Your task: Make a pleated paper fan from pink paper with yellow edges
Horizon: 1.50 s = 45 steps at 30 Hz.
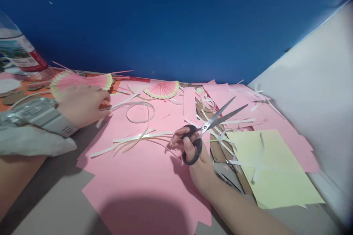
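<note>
My right hand (197,161) is closed on black-handled scissors (209,125), with thumb and fingers through the loops. Their blades stand slightly apart and point up to the right over paper strips (220,132). My left hand (82,104), with a metal watch at the wrist, reaches to the far left. Its fingers are curled on the edge of a pink pleated paper fan (79,80) with a yellow rim. A large pink sheet (143,176) covers the table between the two hands.
A second small pink fan (162,90) lies at the back centre. A yellow sheet (273,169) lies at the right over more pink paper. Thin curled strips (138,132) litter the middle. A plastic bottle (19,51) stands far left. A blue wall runs behind.
</note>
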Each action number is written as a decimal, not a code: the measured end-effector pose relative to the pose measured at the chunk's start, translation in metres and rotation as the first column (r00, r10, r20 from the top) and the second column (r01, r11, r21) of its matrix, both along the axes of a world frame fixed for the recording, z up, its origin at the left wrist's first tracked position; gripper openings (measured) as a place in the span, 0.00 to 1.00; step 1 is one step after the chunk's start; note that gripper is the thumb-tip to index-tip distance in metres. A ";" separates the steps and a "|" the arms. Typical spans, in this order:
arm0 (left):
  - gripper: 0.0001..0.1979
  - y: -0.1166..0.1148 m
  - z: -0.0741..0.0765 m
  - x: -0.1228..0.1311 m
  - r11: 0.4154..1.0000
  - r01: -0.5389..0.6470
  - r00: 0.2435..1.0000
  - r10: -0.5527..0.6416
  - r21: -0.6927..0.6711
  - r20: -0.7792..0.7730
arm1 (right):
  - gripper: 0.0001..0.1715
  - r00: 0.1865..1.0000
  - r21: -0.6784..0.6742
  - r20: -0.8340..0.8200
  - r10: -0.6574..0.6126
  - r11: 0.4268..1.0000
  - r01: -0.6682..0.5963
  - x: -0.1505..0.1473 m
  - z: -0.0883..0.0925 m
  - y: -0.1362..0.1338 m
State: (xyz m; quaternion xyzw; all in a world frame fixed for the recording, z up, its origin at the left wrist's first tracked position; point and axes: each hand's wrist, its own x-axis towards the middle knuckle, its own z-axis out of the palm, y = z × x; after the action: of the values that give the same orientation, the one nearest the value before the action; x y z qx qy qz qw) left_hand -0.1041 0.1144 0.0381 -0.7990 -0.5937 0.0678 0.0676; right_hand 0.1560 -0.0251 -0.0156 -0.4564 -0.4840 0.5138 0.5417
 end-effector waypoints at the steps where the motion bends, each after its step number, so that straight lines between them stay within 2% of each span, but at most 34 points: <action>1: 0.16 -0.002 -0.003 0.005 1.000 0.020 1.000 -0.019 0.016 -0.003 | 0.09 1.000 -0.009 0.003 0.007 1.000 -0.007 0.000 0.000 0.000; 4: 0.21 -0.003 -0.014 0.017 0.997 0.050 0.999 -0.049 0.059 -0.008 | 0.10 1.000 -0.025 0.016 0.023 0.999 -0.022 0.000 0.002 0.000; 8: 0.16 0.001 -0.026 0.023 0.998 0.038 0.999 -0.037 0.042 -0.038 | 0.10 1.000 -0.024 0.014 0.016 1.000 -0.016 -0.001 0.003 0.000; 11: 0.14 0.003 -0.027 0.020 1.000 -0.001 0.998 0.002 0.016 -0.066 | 0.11 1.000 -0.010 0.015 0.015 1.000 -0.015 -0.002 0.003 0.002; 17: 0.15 0.006 -0.022 0.021 1.000 0.024 0.998 -0.024 -0.007 -0.063 | 0.11 1.000 0.012 0.006 0.004 1.000 -0.004 -0.001 0.004 0.004; 23: 0.14 0.034 -0.024 0.039 0.995 0.094 0.995 -0.095 -0.039 -0.036 | 0.11 0.997 -0.010 -0.072 -0.005 1.000 0.004 -0.005 0.002 0.003; 26: 0.15 0.041 -0.024 0.046 0.993 0.113 0.993 -0.114 -0.041 -0.024 | 0.11 0.995 -0.022 -0.102 -0.023 1.000 0.021 -0.006 0.001 0.003; 32: 0.15 0.043 -0.019 0.044 0.998 0.055 0.998 -0.054 -0.031 0.039 | 0.13 0.992 -0.041 -0.120 -0.032 0.999 0.027 -0.006 0.002 0.003; 36: 0.16 0.050 -0.009 0.040 1.000 -0.022 0.996 0.021 0.002 0.092 | 0.13 0.993 -0.064 -0.116 -0.033 0.998 0.026 -0.006 0.005 0.003; 39: 0.16 0.057 -0.001 0.041 1.000 -0.031 0.992 0.031 -0.002 0.124 | 0.13 0.993 -0.069 -0.116 -0.038 0.997 0.031 -0.005 0.006 0.004; 42: 0.17 0.063 0.004 0.046 1.000 0.013 0.990 -0.010 -0.021 0.141 | 0.13 0.992 -0.068 -0.118 -0.041 0.997 0.033 -0.005 0.006 0.004; 45: 0.17 0.067 0.003 0.054 0.990 0.128 0.984 -0.118 -0.066 0.135 | 0.13 0.992 -0.063 -0.122 -0.041 0.997 0.034 -0.005 0.004 0.004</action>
State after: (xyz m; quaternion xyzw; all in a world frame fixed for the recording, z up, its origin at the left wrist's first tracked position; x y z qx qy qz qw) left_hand -0.0498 0.1815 0.0415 -0.8389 -0.5433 0.0330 0.0026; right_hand 0.1510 -0.0207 -0.0112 -0.4490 -0.4251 0.5452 0.5660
